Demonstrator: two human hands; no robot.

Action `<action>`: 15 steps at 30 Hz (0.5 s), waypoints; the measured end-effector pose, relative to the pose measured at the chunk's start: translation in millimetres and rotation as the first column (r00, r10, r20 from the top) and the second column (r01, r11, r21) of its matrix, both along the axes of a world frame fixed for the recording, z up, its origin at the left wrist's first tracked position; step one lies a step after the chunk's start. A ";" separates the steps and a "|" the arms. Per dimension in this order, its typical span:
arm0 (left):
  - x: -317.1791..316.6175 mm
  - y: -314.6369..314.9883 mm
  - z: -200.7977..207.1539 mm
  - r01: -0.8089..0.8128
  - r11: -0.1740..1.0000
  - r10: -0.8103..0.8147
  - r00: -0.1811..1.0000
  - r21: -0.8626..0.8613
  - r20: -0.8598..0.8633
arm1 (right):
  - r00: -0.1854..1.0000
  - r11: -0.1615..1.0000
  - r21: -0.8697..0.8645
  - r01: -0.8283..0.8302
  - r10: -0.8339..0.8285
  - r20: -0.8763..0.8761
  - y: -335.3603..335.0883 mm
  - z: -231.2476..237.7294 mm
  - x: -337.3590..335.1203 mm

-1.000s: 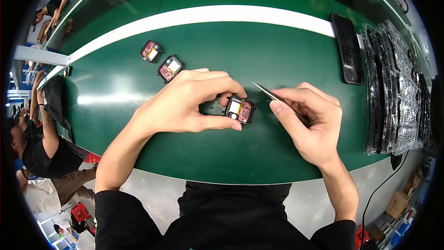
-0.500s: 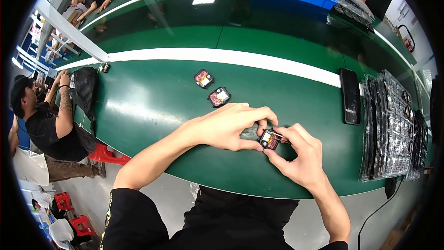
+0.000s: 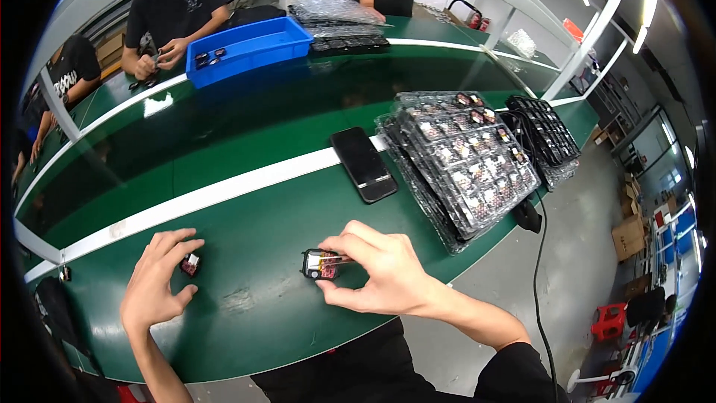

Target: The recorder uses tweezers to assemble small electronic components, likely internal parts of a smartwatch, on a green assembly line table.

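Observation:
My right hand (image 3: 384, 269) pinches a small black square watch case (image 3: 319, 263) by its edges, above the green bench. Inside the case show a red circuit board and a whitish part. A thin, tweezer-like metal strip lies between the fingers and over the case; its exact kind is hard to make out. My left hand (image 3: 155, 280) is empty, fingers spread and curved, just left of a second watch case (image 3: 191, 264) on the bench. That case also shows red and white parts, and the fingers partly surround it without visibly gripping it.
A black phone (image 3: 364, 164) lies beyond my right hand. To its right are stacked clear trays (image 3: 477, 157) of small parts and a darker tray stack (image 3: 544, 130). A blue bin (image 3: 253, 48) stands across the bench, near a co-worker's hands (image 3: 160, 60). A black cable hangs at right.
The view has swung right. My left hand has let go of the watch case and moved left to another one. My right hand still holds its case.

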State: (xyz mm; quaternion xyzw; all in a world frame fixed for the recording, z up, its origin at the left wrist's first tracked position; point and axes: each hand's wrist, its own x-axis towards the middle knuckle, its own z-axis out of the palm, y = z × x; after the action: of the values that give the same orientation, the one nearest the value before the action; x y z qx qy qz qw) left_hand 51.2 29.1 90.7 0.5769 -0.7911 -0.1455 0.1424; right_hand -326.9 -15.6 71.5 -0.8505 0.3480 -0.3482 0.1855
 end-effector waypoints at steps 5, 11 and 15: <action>-8.4 -1.7 -8.8 -0.020 0.998 0.015 0.997 0.064 0.082 | 0.960 0.929 -0.242 0.279 -0.264 0.093 -23.3 48.8 -60.2; -13.9 -7.6 -12.3 -0.052 0.999 0.052 0.999 0.015 -0.015 | 0.501 0.475 -0.190 0.859 -0.857 0.120 -87.4 76.0 -203.6; -30.5 -11.4 -28.1 -0.112 0.992 0.112 0.994 -0.054 -0.008 | 0.335 0.346 -0.080 0.935 -0.934 -0.127 -116.7 51.1 -240.3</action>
State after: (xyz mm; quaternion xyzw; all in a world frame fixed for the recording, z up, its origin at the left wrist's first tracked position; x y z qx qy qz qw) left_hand 20.7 17.7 62.6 0.6158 -0.7608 -0.1173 0.1680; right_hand -567.2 -132.3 122.7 -0.5214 0.7857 -0.3252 -0.0707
